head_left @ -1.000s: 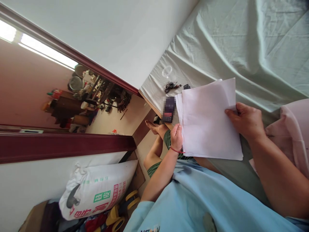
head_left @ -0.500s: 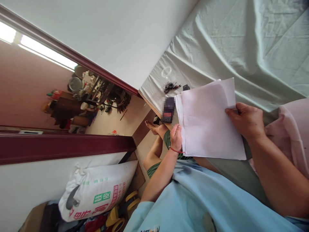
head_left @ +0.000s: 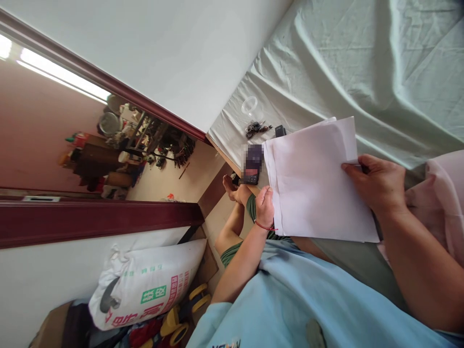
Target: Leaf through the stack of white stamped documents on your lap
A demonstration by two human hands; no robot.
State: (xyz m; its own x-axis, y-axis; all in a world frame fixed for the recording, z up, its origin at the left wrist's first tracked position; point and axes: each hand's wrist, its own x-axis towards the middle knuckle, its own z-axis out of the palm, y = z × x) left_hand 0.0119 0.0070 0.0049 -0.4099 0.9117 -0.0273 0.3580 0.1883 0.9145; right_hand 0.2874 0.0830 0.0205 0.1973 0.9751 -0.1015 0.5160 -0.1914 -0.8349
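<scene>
Paper (head_left: 319, 186) spanned between left hand (head_left: 265, 208) and right hand (head_left: 380, 186)

Paper: one loose stack, white, the visible faces plain; sheets out of register at the left, top and right edges. Lies directly between the hands, in front of the shirt (head_left: 300, 290), above the lap and the bed (head_left: 348, 63). Long axis: cannot be told with certainty, the sheets overlapping unevenly.

Left hand: closed on the left edge, below its middle, thumb uppermost; the fingers' hold underneath is partly hidden. Red cord (head_left: 266, 226) at the wrist.

Right hand: closed on the right edge, about midway along, thumb on the upper face, other fingers mostly out of sight beneath. Set farther from the shirt than its fellow.

Nearer hand: neither; both touch the paper, at opposite edges.

Beyond the left edge, on the bed: phone (head_left: 253, 164), partly blurred, nearest the left hand; then keys (head_left: 255, 128) and clear cup (head_left: 250, 107). Black case (head_left: 280, 131), contents unknown, just beside the paper's upper left corner.

Beside the right hand: pink cloth (head_left: 447, 193), rumpled.
</scene>
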